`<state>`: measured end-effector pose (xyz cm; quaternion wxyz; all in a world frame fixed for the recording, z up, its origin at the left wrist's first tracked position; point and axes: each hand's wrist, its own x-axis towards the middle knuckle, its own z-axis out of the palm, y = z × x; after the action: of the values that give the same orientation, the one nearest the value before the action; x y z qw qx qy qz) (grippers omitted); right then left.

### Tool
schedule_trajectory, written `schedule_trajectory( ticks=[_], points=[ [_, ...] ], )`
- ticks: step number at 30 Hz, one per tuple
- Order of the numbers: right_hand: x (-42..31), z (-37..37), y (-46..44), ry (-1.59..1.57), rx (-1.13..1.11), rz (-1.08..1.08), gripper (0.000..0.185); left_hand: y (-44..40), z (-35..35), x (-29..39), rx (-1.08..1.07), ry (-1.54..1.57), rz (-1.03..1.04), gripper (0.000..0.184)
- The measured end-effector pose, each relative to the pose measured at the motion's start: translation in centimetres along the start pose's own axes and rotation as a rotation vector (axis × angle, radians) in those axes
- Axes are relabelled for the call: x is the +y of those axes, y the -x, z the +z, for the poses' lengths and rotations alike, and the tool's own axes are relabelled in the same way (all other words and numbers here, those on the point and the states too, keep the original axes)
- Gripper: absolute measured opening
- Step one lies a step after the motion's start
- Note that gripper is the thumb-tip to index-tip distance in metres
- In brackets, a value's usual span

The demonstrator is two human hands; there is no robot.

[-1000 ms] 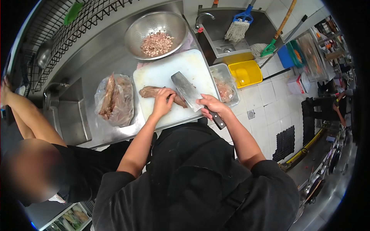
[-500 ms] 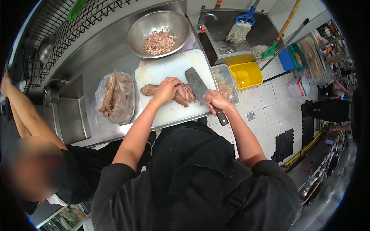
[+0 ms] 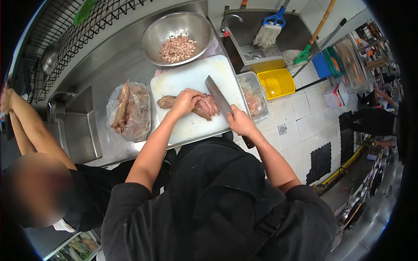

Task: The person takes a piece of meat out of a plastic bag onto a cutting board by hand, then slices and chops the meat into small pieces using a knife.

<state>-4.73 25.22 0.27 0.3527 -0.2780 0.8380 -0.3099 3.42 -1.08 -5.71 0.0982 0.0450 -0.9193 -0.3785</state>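
Observation:
On the white cutting board lies a long piece of brown meat, its right end showing pink slices. My left hand is closed over the middle of the meat and presses on it. In my right hand is the handle of a cleaver. Its blade stands nearly on edge just right of the slices. Behind the board, a perforated metal bowl holds small diced pink pieces. A clear plastic bag with more meat rests left of the board.
Beyond the board's right edge is a clear tub with pale pieces. A yellow bin, mops and a sink are behind it. At the left, a co-worker reaches forward near another sink.
The pink slices at the meat's right end have come into view. The cleaver first moved right, then its blade turned more on edge. My left hand has shifted slightly over the meat.

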Motion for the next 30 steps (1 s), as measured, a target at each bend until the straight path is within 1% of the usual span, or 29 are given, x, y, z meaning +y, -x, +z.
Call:
schedule_trajectory(
  ticks=[1, 2, 3, 4, 6, 8, 11, 15, 17, 18, 20, 24, 26, 27, 29, 30],
  points=[
    [0.3, 1.0, -0.1, 0.156, 0.083, -0.124, 0.026, 0.4, -0.3, -0.2, 0.002, 0.0, -0.002, 0.01],
    [0.2, 1.4, 0.2, 0.157, 0.082, -0.124, 0.026, 1.0, -0.5, -0.4, 0.062, -0.013, -0.048, 0.01],
    [-1.5, 1.2, 0.8, 0.211, 0.015, -0.068, 0.027, 1.6, -0.7, -0.3, 0.121, -0.025, -0.094, 0.01],
    [-2.6, 1.3, 1.3, 0.265, -0.053, -0.011, 0.028, 2.3, -0.6, 0.2, 0.12, -0.022, -0.096, 0.01],
    [-3.5, 2.0, 1.6, 0.278, -0.067, -0.029, 0.028, 4.2, -0.5, 1.1, 0.133, -0.215, -0.04, 0.011],
    [-4.8, 2.2, 2.2, 0.333, -0.118, -0.026, 0.027, 5.5, 0.9, 0.4, 0.116, -0.198, -0.047, 0.013],
    [-6.7, 1.6, 3.5, 0.362, -0.175, 0.012, 0.025, 6.1, 2.1, 0.4, 0.19, -0.239, -0.014, 0.015],
    [-7.0, 1.9, 4.1, 0.434, -0.233, 0.067, 0.024, 6.1, 2.2, 0.2, 0.228, -0.231, 0.007, 0.014],
    [-7.1, 2.6, 3.8, 0.439, -0.18, 0.039, 0.023, 6.3, 2.5, 0.2, 0.24, -0.201, 0.005, 0.014],
    [-6.9, 3.4, 3.1, 0.444, -0.193, 0.042, 0.023, 6.6, 2.5, 0.2, 0.24, -0.195, -0.008, 0.014],
    [-6.2, 4.9, 0.7, 0.427, -0.127, -0.032, 0.021, 6.3, 2.3, 0.0, 0.201, -0.189, -0.011, 0.013],
    [-5.7, 4.6, 1.7, 0.43, -0.113, -0.039, 0.021, 6.3, 2.4, -0.1, 0.215, -0.2, -0.001, 0.013],
    [-6.2, 3.5, 3.5, 0.476, -0.196, 0.049, 0.02, 6.3, 2.4, 0.0, 0.204, -0.214, -0.015, 0.014],
    [-5.5, 4.1, 3.0, 0.479, -0.197, 0.05, 0.02, 6.4, 2.5, 0.0, 0.206, -0.212, -0.017, 0.014],
    [-3.2, 6.5, 1.2, 0.45, -0.098, 0.01, 0.021, 6.3, 2.7, -0.3, 0.25, -0.212, 0.011, 0.014],
    [-3.0, 6.7, 0.6, 0.452, -0.088, 0.008, 0.021, 6.3, 2.7, -0.3, 0.254, -0.213, 0.021, 0.014]
  ],
)
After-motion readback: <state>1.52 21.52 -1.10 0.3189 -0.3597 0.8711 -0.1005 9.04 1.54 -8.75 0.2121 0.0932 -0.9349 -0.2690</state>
